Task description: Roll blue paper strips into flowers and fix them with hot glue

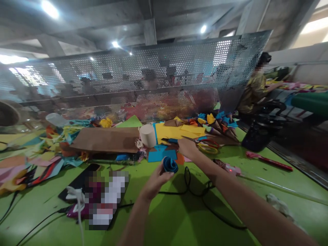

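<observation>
My left hand [155,182] holds a rolled blue paper rose [170,165] by its lower part, between thumb and fingers. The petals curl in a spiral and face up. Farther forward, my right hand [189,148] reaches over the paper pile, beside a narrow blue piece [173,140]; its fingertips are largely hidden, so I cannot tell whether it grips anything. Just past the rose lie flat blue paper pieces [159,156] and an orange scrap [180,158]. Scissors with red and yellow handles [208,146] rest right of my right hand.
Behind stand a cream roll [148,136], brown paper [110,139], yellow sheets [176,132] and several paper flowers [211,119]. A black cable [188,181] loops across the green table [179,218]. Phones [110,201] lie left; a glue gun [230,168], red pen-like tool [276,162] and black jug [262,131] right.
</observation>
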`<state>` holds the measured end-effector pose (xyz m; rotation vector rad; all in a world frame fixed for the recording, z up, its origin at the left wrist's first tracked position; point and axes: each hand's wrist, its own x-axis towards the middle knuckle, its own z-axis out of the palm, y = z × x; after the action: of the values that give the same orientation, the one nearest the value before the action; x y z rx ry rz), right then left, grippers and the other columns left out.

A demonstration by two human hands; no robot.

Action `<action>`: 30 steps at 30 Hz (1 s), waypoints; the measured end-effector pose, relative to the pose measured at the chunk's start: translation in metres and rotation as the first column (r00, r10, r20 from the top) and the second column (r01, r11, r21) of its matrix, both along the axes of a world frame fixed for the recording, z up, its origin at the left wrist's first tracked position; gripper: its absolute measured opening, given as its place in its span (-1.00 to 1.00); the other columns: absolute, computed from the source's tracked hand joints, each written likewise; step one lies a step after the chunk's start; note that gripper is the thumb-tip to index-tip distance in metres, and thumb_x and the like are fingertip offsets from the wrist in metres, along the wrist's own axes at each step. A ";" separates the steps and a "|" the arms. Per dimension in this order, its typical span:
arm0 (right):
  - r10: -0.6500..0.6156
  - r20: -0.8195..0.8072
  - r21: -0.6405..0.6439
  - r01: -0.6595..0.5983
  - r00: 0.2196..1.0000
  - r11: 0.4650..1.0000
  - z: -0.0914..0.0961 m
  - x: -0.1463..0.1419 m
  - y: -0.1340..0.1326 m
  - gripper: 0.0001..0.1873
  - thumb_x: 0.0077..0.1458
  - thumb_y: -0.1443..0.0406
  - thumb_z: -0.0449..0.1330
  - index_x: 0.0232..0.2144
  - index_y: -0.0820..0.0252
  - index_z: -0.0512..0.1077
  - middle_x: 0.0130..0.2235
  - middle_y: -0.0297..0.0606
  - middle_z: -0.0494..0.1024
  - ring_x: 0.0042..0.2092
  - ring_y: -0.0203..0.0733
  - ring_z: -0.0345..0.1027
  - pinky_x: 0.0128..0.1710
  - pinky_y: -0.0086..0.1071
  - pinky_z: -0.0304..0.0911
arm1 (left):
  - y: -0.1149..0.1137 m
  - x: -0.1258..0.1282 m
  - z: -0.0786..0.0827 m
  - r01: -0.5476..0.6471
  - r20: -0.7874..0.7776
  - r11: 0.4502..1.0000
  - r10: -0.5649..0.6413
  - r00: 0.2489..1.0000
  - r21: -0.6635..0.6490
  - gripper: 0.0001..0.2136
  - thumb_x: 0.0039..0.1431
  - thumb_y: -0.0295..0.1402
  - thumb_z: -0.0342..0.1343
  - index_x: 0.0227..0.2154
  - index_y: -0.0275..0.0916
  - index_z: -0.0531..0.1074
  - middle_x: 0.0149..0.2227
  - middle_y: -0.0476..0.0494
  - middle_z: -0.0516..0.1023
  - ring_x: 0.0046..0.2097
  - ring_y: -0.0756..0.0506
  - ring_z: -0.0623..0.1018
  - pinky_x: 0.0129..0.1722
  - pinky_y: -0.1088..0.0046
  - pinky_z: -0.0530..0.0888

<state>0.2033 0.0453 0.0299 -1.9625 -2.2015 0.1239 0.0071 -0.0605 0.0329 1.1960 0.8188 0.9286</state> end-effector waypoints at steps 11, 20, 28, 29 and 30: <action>0.054 -0.227 0.111 -0.029 0.972 0.993 0.030 0.016 -0.023 -0.67 0.12 0.42 0.11 -0.06 0.19 0.48 -0.15 -0.05 0.62 -0.12 0.07 0.50 -0.15 -0.14 0.33 | 0.002 0.000 -0.003 0.033 0.038 0.999 -0.034 0.999 0.041 -0.38 -0.10 -0.16 0.31 0.09 -0.18 0.42 0.09 -0.18 0.48 0.16 -0.30 0.35 0.20 0.20 0.24; 0.214 -0.946 0.181 -0.150 0.244 0.972 0.066 0.050 -0.088 -0.70 0.02 0.28 0.24 -0.14 0.12 0.45 -0.25 -0.23 0.64 -0.18 -0.10 0.52 -0.15 -0.27 0.37 | 0.004 0.000 0.000 -0.015 0.081 1.000 0.016 0.997 -0.004 -0.49 -0.16 -0.18 0.32 -0.09 -0.26 0.46 -0.15 -0.16 0.52 -0.05 -0.18 0.42 0.05 0.32 0.31; 0.240 -0.966 0.240 0.009 -0.097 0.971 0.075 0.046 -0.114 -0.84 0.05 0.19 0.33 -0.30 0.05 0.48 -0.42 -0.34 0.59 -0.36 -0.21 0.45 -0.39 -0.41 0.33 | 0.006 -0.002 0.005 -0.087 0.040 0.996 0.087 0.995 -0.014 -0.49 -0.18 -0.18 0.33 -0.12 -0.26 0.44 -0.20 -0.15 0.49 -0.07 -0.17 0.41 0.00 0.33 0.33; 0.230 -0.967 0.229 0.019 -0.112 0.973 0.074 0.047 -0.115 -0.85 0.06 0.19 0.33 -0.31 0.06 0.49 -0.44 -0.34 0.58 -0.38 -0.23 0.44 -0.43 -0.44 0.30 | 0.007 -0.002 0.004 -0.097 0.033 0.995 0.097 0.995 -0.010 -0.48 -0.17 -0.17 0.32 -0.11 -0.26 0.43 -0.18 -0.16 0.48 -0.06 -0.18 0.41 0.00 0.32 0.33; 0.219 -0.968 0.218 0.023 -0.124 0.976 0.073 0.048 -0.116 -0.86 0.07 0.18 0.32 -0.32 0.06 0.49 -0.45 -0.34 0.57 -0.41 -0.25 0.42 -0.48 -0.46 0.28 | 0.008 -0.002 0.004 -0.108 0.026 0.994 0.108 0.994 -0.004 -0.47 -0.17 -0.17 0.32 -0.10 -0.27 0.43 -0.16 -0.17 0.48 -0.05 -0.19 0.40 0.01 0.31 0.33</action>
<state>0.2510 -0.0712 0.1027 -0.7686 -1.0601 1.0565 0.0048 -0.0529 0.0366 1.1437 0.8702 1.0286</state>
